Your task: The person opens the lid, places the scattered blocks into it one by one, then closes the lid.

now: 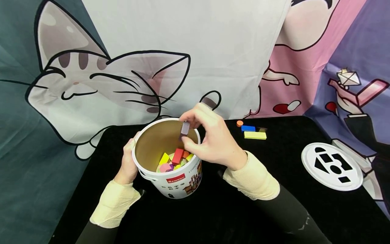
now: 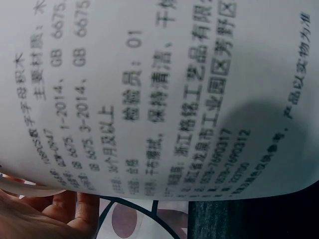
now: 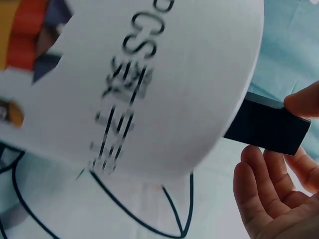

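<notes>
A white bucket (image 1: 158,181) with printed sides tilts toward the camera on the black table. Inside it lie several coloured blocks, among them a red block (image 1: 178,156) and a pink block (image 1: 165,167). My left hand (image 1: 128,166) grips the bucket's left side near the rim; its fingers (image 2: 62,211) show at the printed wall in the left wrist view. Over the right part of the opening, my right hand (image 1: 210,135) pinches a purple-grey rectangular block (image 1: 185,128) between thumb and fingers. In the right wrist view that block (image 3: 269,122) looks dark, partly hidden behind the bucket.
Behind the right hand lie an orange round piece (image 1: 239,123), a blue block (image 1: 248,128), a small dark block (image 1: 262,129) and a yellow block (image 1: 255,135). A white lid (image 1: 313,152) with shaped holes rests at the right. Cartoon-printed cloth hangs behind the table.
</notes>
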Tool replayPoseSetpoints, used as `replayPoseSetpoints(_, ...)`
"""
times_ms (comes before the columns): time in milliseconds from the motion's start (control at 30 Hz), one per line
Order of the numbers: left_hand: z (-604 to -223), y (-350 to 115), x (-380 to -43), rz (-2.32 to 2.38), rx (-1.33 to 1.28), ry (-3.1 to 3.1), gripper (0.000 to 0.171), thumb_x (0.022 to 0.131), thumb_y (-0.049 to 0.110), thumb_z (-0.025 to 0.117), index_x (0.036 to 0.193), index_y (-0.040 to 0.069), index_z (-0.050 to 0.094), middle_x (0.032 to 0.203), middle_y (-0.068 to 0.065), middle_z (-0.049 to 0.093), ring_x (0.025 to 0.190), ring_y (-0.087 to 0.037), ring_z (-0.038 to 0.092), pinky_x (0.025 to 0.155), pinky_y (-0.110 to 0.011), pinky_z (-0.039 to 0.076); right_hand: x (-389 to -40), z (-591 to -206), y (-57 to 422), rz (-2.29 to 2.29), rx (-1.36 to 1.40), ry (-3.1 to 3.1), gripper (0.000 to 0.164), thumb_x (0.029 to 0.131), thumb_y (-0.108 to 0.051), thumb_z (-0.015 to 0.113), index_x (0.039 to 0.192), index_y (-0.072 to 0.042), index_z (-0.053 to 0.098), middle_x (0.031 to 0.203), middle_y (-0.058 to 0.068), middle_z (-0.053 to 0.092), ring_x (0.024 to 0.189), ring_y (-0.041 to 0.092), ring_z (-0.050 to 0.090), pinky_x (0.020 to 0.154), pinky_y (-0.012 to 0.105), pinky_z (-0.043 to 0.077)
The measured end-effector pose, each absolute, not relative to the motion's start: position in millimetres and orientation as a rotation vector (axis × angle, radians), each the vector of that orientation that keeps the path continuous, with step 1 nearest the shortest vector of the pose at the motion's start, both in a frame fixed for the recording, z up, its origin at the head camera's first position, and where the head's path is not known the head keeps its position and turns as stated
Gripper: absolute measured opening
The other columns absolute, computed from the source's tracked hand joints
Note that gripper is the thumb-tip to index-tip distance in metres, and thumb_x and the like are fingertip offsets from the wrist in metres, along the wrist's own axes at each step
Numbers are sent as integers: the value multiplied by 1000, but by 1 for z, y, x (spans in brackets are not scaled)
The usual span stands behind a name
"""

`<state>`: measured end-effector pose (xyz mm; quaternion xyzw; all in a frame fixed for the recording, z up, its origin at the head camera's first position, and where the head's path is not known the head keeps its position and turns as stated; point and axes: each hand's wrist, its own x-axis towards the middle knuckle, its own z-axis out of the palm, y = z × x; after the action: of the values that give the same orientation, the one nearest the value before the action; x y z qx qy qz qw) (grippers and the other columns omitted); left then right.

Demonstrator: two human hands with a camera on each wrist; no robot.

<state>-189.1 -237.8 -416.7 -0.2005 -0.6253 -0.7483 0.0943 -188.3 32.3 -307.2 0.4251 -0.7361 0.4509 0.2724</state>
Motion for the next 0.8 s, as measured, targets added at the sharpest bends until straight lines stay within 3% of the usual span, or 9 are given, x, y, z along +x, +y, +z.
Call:
replayPoseSetpoints(300, -416, -238, -188, -2258, -620, -1851, 52, 104, 38, 29, 133, 4, 57, 128, -4, 60, 120, -24, 49, 106, -35, 34, -185, -305, 12, 1250, 1231, -1963, 32, 76, -12, 68, 108, -5, 64, 97, -2, 56, 87, 9, 54, 78, 24, 48)
replayPoseSetpoints(800, -414, -238, -187, -2221, -584, -1898, 58, 104, 39, 28, 134, -4, 52, 129, -11, 58, 121, -31, 46, 106, -37, 34, -184, -301, 3, 1219, 1232, -1976, 32, 77, -14, 68, 108, -6, 65, 99, -2, 57, 88, 7, 53, 79, 22, 47)
